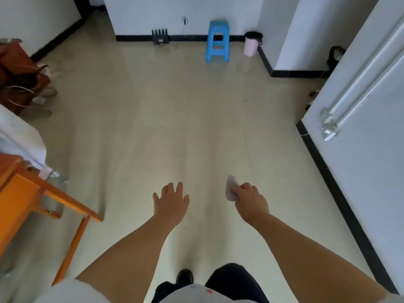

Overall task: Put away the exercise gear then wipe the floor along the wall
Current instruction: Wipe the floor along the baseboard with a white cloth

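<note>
My right hand [251,201] is held out over the pale floor [175,127] and pinches a small greyish cloth [231,189] that sticks out to its left. My left hand [171,202] reaches forward beside it with fingers spread and holds nothing. A dark rack-like object [160,36] stands against the far wall; what it is cannot be made out. A white wall with a black baseboard [341,189] runs along the right.
A blue plastic stool [217,41] and a pink bin [251,43] stand by the far wall. An orange wooden table [32,193] is at the left, with a brown cabinet [15,71] and slippers [41,101] behind it. A black bag [335,55] sits in the right corner.
</note>
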{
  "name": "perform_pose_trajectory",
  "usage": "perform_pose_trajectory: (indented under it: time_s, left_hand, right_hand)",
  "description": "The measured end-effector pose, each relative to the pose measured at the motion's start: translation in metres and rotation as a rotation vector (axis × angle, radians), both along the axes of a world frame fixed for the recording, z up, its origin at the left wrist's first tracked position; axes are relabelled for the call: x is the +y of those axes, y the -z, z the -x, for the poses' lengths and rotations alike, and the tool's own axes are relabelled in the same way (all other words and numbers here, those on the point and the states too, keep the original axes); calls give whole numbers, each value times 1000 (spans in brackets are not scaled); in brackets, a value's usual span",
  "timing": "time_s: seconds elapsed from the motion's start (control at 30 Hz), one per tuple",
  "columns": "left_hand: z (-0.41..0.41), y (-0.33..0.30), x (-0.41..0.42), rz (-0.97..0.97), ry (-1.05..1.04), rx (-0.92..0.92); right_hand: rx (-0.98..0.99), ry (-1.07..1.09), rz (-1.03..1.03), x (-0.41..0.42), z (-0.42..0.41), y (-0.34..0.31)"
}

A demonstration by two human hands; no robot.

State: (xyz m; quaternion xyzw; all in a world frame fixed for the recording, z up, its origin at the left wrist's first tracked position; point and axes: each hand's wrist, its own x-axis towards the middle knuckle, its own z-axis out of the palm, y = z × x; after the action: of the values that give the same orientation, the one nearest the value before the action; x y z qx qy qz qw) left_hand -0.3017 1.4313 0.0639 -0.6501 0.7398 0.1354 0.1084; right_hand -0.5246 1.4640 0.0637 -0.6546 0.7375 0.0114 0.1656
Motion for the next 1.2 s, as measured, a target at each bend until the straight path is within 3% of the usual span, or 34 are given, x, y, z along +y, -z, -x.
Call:
perform_pose_trajectory:
  time_s: [0.27,0.6,0.9,1.07,1.2]
  left_hand:
    - [112,19,-218,-1,195,18]
    - [264,7,-482,7,143,60]
    - [311,39,-731,11,66,-21]
    - [347,29,-891,37,120,-67]
    - [398,10,-1003,-6,167,22]
  right_hand:
    - [69,75,6,-201,99,16]
    - [24,36,-19,-474,241,4]
    - [15,-56,-17,-736,301,32]
    - [5,24,-36,-883,349,26]
    - [2,98,-32,-976,393,10]
